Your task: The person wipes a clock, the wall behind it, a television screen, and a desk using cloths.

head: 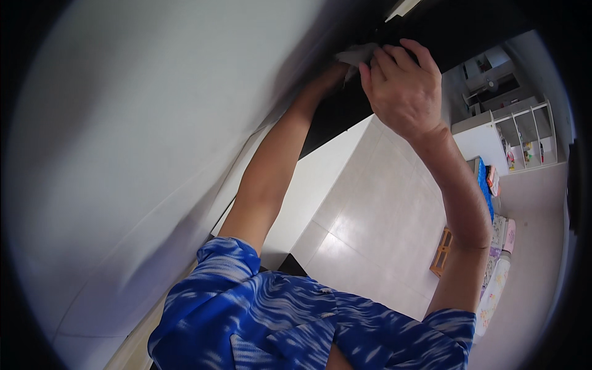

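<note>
My left hand [336,76] reaches up into the shadow beside the wall, its fingers largely hidden by a thin, pale, crumpled piece of cloth or tissue [358,54]. Close to its right, my right hand [407,90] is raised with the back of the hand towards me and the fingers bent. The fingertips of that hand meet or overlap the edge of the pale piece; whether they grip it cannot be told. Both hands are in front of a large, dark, flat panel [467,30], whose kind is unclear.
A pale wall [115,138] runs close along the left. Below the dark panel is a white cabinet or ledge [307,185]. Beyond lie a tiled floor [370,222], a white shelf unit [527,134], a small wooden item [441,254] and floral bedding or cushions [497,282].
</note>
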Demonstrator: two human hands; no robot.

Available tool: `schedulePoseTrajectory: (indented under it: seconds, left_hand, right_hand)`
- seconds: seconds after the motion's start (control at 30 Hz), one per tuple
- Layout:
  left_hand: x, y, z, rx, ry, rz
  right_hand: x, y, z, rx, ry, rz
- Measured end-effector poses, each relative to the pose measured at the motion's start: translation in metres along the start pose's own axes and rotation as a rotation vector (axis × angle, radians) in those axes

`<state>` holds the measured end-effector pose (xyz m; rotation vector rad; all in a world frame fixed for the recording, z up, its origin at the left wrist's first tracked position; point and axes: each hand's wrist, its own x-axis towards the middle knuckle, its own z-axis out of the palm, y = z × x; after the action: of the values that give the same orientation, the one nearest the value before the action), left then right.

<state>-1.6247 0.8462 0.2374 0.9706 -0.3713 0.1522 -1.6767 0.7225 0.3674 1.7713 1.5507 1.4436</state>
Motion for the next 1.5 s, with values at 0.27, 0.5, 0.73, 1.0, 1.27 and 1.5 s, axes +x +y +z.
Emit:
schedulePoseTrajectory:
  seconds: [0.27, 0.5, 0.73, 1.0, 1.27, 1.5]
  left_hand:
    - [-0.042, -0.042, -0.03, 0.031, 0.173, 0.027]
    - [-0.118, -0.116, -0.043, 0.09, 0.39, 0.136]
    - [-0.21, -0.207, -0.055, 0.101, 0.603, -0.018]
    - [-0.171, -0.24, -0.102, 0.339, 0.705, -0.002]
    - [-0.141, -0.245, -0.13, 0.31, 0.748, -0.139]
    - [-0.185, -0.278, -0.147, 0.289, 0.75, -0.636]
  right_hand:
    - [0.014, -0.006, -0.011, 0.03, 0.027, 0.046]
    - [0.011, -0.004, -0.011, -0.044, 0.112, 0.066]
    - [0.017, -0.006, -0.012, -0.044, 0.164, 0.066]
    - [0.015, -0.005, -0.014, -0.011, 0.156, 0.077]
    - [0.019, -0.01, -0.003, 0.078, 0.305, 0.075]
    - [0.009, -0.005, 0.009, 0.091, 0.346, 0.126]
